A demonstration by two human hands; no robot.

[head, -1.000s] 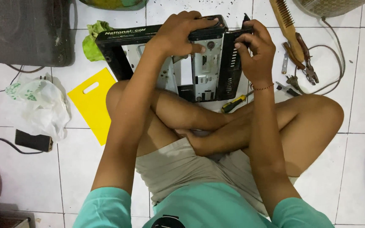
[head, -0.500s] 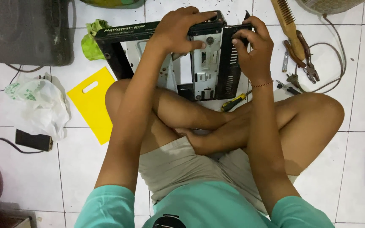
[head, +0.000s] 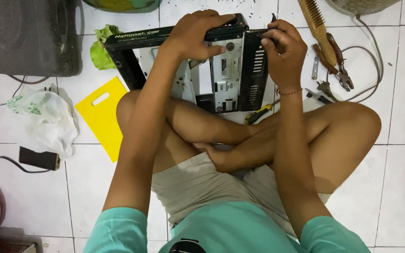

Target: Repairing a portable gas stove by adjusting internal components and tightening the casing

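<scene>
A black metal appliance casing [head: 132,56] stands on the white tiled floor in front of my crossed legs, its grey inner panel [head: 223,84] and slotted black side facing me. My left hand [head: 195,35] grips the casing's top edge near the middle. My right hand [head: 284,51] is closed on the casing's upper right corner, fingers pinched at the edge; whether it also holds a small tool I cannot tell. A yellow-handled screwdriver [head: 258,114] lies on the floor by my right shin.
A wooden wire brush [head: 317,23], pliers [head: 338,70] and a grey cable lie at the upper right. A yellow plastic bag [head: 104,115], white plastic bag [head: 48,119], green cloth [head: 98,49], small black adapter [head: 38,158] and dark grey box [head: 24,35] sit at left.
The casing and both hands sit slightly higher in view than before. Both hands keep their hold on it.
</scene>
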